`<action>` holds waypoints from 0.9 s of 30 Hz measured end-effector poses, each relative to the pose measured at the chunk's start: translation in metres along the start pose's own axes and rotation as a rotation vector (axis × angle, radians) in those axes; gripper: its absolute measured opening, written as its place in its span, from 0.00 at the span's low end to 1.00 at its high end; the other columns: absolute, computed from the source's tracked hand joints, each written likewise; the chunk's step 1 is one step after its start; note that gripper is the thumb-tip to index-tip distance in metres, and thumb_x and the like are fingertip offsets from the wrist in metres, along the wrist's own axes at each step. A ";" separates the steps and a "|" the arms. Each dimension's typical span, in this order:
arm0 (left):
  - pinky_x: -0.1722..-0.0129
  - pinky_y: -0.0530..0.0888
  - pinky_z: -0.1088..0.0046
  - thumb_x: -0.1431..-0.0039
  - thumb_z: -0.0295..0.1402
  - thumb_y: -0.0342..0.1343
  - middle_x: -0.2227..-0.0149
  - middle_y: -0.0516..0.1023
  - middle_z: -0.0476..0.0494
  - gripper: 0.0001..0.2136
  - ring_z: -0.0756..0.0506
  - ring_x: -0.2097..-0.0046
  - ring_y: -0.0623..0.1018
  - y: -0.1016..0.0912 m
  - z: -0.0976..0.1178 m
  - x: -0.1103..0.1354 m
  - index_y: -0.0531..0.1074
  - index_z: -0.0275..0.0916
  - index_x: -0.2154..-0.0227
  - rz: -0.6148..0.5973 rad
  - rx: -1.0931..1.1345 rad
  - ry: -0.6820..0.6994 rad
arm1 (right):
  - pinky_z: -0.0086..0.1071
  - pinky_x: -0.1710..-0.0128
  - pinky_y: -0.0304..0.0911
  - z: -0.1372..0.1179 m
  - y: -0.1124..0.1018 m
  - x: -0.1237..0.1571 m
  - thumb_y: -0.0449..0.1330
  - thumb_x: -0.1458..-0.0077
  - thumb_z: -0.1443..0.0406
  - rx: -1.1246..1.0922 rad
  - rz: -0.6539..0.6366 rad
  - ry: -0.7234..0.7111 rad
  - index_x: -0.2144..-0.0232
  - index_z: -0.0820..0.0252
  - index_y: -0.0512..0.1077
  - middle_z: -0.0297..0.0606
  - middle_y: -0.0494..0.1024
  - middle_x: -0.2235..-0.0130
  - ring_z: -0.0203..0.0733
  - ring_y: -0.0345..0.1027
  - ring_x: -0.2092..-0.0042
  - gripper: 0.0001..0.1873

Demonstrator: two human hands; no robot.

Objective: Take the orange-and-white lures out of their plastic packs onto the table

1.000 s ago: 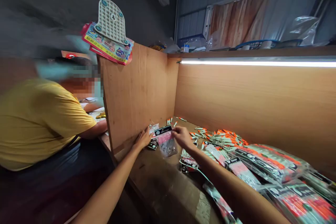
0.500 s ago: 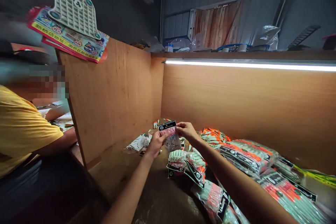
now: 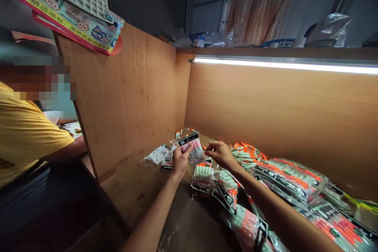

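My left hand [image 3: 180, 160] is closed on a small clear plastic bag [image 3: 192, 149] with a black header strip and pink print, held up above the bench. My right hand [image 3: 220, 154] hovers just to the right of the bag, fingers curled in a loose pinch; nothing shows between them. Beneath both hands lie filled packets of green and orange floats [image 3: 203, 174]. A loose heap of orange-tipped floats [image 3: 246, 152] lies behind my right hand.
Several long filled packets [image 3: 289, 179] stretch along the bench to the right. Empty bags [image 3: 156, 155] lie at the left by the wooden divider [image 3: 124, 98]. A person in a yellow shirt [image 3: 26, 138] sits beyond it. A light strip [image 3: 283, 65] runs above the back wall.
My right hand has let go of the bag's top and moved a little right. The left hand now holds the bag alone, slightly lower. The view shifted slightly.
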State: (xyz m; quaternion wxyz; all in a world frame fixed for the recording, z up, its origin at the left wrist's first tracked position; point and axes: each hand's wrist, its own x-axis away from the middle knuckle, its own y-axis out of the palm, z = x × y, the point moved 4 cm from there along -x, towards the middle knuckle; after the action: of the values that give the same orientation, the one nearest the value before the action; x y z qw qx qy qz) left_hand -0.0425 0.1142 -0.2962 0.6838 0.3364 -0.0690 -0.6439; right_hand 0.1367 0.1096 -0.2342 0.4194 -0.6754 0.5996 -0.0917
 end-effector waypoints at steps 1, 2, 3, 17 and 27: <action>0.61 0.77 0.70 0.50 0.43 0.71 0.63 0.85 0.40 0.19 0.45 0.65 0.81 -0.001 0.000 0.000 0.82 0.34 0.60 -0.004 -0.026 0.017 | 0.31 0.63 0.62 -0.001 0.000 -0.002 0.63 0.48 0.62 -0.003 -0.009 -0.007 0.69 0.60 0.80 0.39 0.83 0.66 0.42 0.75 0.64 0.08; 0.61 0.76 0.70 0.49 0.44 0.70 0.64 0.85 0.40 0.19 0.45 0.65 0.81 -0.001 -0.001 0.000 0.82 0.34 0.60 -0.016 -0.040 0.029 | 0.31 0.63 0.62 0.000 0.001 -0.004 0.63 0.48 0.62 -0.011 -0.029 -0.005 0.67 0.61 0.80 0.39 0.83 0.65 0.42 0.75 0.63 0.09; 0.61 0.76 0.70 0.48 0.45 0.69 0.64 0.85 0.40 0.19 0.45 0.65 0.81 -0.001 -0.001 0.000 0.82 0.34 0.61 -0.030 -0.045 0.037 | 0.31 0.63 0.62 0.001 0.002 -0.006 0.64 0.48 0.61 -0.015 -0.051 0.008 0.67 0.61 0.80 0.40 0.83 0.64 0.42 0.75 0.63 0.09; 0.60 0.76 0.71 0.53 0.41 0.72 0.62 0.84 0.40 0.18 0.46 0.65 0.81 -0.002 -0.006 0.004 0.82 0.35 0.63 -0.012 0.063 -0.099 | 0.31 0.62 0.55 -0.021 0.006 0.028 0.50 0.34 0.68 0.246 -0.027 -0.508 0.67 0.57 0.66 0.36 0.71 0.66 0.39 0.61 0.64 0.08; 0.79 0.59 0.77 0.51 0.42 0.70 0.82 0.70 0.53 0.17 0.53 0.79 0.65 -0.017 -0.007 0.005 0.74 0.36 0.81 0.145 -0.368 0.128 | 0.37 0.56 0.54 -0.015 0.003 0.041 0.52 0.35 0.70 0.594 0.152 -0.512 0.65 0.58 0.68 0.40 0.73 0.64 0.44 0.63 0.60 0.07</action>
State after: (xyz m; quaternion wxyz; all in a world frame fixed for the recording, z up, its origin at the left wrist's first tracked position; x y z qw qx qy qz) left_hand -0.0519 0.1135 -0.3127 0.7812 0.2400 0.0693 -0.5721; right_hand 0.1355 0.0670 -0.2425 0.7380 -0.4795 0.4713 -0.0585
